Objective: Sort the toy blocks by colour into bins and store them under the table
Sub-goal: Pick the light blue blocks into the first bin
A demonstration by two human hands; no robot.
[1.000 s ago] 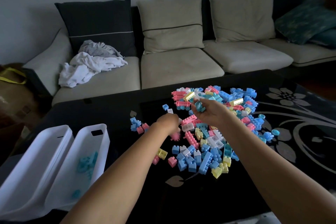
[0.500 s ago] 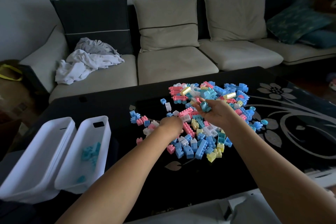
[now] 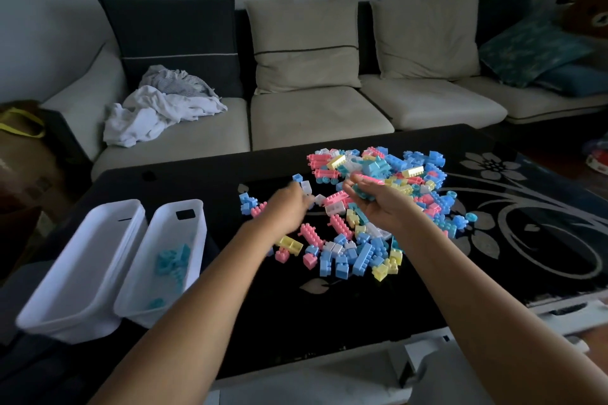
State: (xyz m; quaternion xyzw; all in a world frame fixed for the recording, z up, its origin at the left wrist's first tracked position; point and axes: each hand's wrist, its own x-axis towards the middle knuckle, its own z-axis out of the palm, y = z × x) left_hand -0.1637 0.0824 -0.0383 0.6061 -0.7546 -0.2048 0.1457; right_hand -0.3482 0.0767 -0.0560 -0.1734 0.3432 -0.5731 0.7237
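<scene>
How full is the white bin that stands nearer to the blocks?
Nearly empty. The right bin holds only a few teal blocks on its floor; most white floor shows.

Mixed pile of pastel blocks (image 3: 368, 207) (pink, blue, yellow, white, teal) loose on worktop. Two white bins (image 3: 98, 260) side by side at left edge. Right bin (image 3: 184, 240) holds some teal blocks (image 3: 171, 261).

The left hand (image 3: 286, 210) is motion-blurred, so its fingers and anything they hold cannot be made out. The right hand (image 3: 381, 204) cups teal blocks (image 3: 362, 193), its palm hiding their count. Both forearms run off the bottom edge. A brown soft toy (image 3: 592, 6) is cropped at the right edge.
</scene>
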